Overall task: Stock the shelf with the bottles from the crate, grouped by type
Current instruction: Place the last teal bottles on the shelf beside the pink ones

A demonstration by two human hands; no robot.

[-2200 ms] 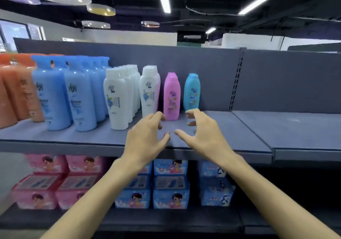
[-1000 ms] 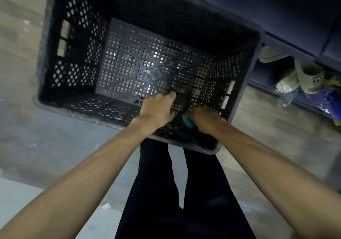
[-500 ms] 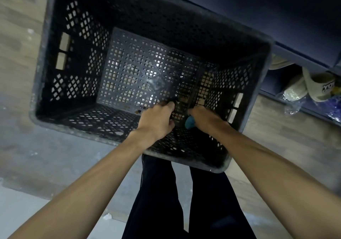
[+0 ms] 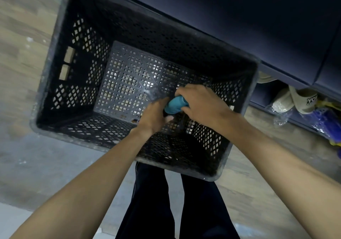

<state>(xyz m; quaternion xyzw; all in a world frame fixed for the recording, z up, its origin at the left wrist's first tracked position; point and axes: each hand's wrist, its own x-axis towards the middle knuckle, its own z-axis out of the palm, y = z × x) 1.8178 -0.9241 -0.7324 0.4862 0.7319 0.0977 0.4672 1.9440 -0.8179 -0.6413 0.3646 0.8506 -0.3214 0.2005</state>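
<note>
Head view, one only.

Item 1: black perforated plastic crate (image 4: 55,83) on floor, seen from above. Base grid bare apart fr. the hands' corner, near-right.

Item 2: small teal-blue plastic bottle (image 4: 175,106), low inside crate at near-right, just above base. Long axis runs roughly near-left to far-right; only the rounded mid/upper body shows, both ends covered. No label legible.

Item 3: right hand (image 4: 201,106), fingers curled over bottle's far-right part, grasping it. Closer hand to the bottle; prob. the carrying hand.

Item 4: left hand (image 4: 155,117), at bottle's near-left end, fingers curled toward it. Whether it grips bottle or only touches: cannot tell.

Judgement: lift straight up along the near-right crate wall, then to shelf w/ matching blue type.

Item 5: pale rubber slippers (image 4: 302,100), far right on floor under the dark blue shelf base (image 4: 258,26); writing reads "YO…", rest cut off. Plastic-wrapped blue goods (image 4: 324,120) beside.
</note>
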